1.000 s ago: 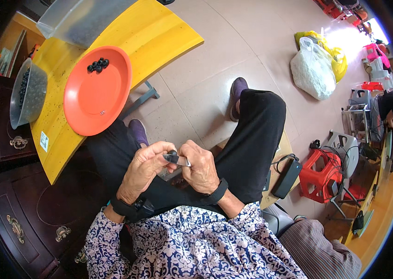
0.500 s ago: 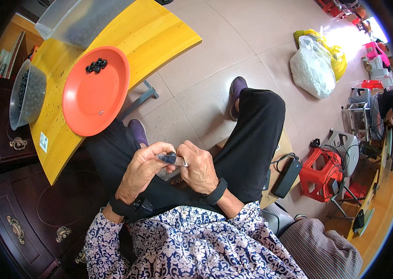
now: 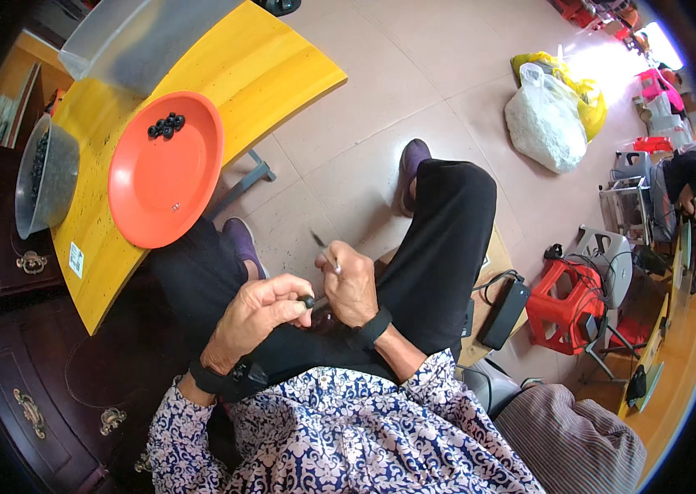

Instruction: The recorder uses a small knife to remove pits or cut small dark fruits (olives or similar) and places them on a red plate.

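My left hand (image 3: 259, 315) is above my lap, thumb and forefinger pinching a small round black piece (image 3: 307, 301). It resembles the pieces in the red plate. Close beside it, my right hand (image 3: 351, 284) is closed around a slim knife-like metal tool (image 3: 330, 258). Its thin dark end points up and away from the left hand; the fist hides most of it. Several small black round pieces (image 3: 167, 126) lie together at the far side of the red plate (image 3: 162, 177). A tiny pale bit (image 3: 175, 207) sits near its front.
The plate rests on a yellow wooden board (image 3: 282, 74) with dark specks. At its left is a clear tub (image 3: 68, 177) of dark pieces; a translucent bin (image 3: 130, 49) stands behind. A white bag (image 3: 544, 123) and a red stool (image 3: 560, 305) are on the right.
The tool in my right hand has swung away from the black piece, and its dark end now points upward. My left hand has dropped slightly, still pinching the piece.
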{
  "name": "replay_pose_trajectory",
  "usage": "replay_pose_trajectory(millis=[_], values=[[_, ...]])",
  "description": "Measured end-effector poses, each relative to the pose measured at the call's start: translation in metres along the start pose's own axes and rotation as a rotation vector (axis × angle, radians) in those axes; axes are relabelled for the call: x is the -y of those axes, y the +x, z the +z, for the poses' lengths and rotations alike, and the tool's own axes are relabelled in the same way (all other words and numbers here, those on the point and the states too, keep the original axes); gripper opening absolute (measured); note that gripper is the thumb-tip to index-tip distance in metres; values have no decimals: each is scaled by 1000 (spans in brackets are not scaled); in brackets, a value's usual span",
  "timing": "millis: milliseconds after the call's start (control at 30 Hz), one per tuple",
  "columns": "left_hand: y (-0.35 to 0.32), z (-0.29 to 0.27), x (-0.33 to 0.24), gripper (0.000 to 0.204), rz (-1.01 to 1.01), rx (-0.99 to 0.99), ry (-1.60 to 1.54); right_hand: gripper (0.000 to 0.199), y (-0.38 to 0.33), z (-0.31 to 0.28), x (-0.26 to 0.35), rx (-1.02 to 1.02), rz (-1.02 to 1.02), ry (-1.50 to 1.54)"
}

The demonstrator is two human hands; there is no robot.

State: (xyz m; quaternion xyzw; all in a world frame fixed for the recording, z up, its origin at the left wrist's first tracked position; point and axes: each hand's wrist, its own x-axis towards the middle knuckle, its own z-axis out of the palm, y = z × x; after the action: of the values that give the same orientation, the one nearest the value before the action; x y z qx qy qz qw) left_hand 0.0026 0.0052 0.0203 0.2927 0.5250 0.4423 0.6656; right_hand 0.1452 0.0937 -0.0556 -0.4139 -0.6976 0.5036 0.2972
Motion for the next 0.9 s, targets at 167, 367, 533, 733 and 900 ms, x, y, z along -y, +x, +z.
replay_pose_trajectory(millis=[167,367,533,733,900], values=[[3,-8,10,19,78,-38,-107,12,-1,-16,19,228,382,671],[6,-9,12,21,25,-18,-273,16,-1,-29,31,383,408,850],[7,-6,10,23,18,-11,-303,16,-5,-20,31,406,218,831],[5,-10,11,25,57,50,-91,15,-5,-21,33,454,204,936],[5,-6,5,28,95,68,-110,19,-7,-24,38,405,303,898]])
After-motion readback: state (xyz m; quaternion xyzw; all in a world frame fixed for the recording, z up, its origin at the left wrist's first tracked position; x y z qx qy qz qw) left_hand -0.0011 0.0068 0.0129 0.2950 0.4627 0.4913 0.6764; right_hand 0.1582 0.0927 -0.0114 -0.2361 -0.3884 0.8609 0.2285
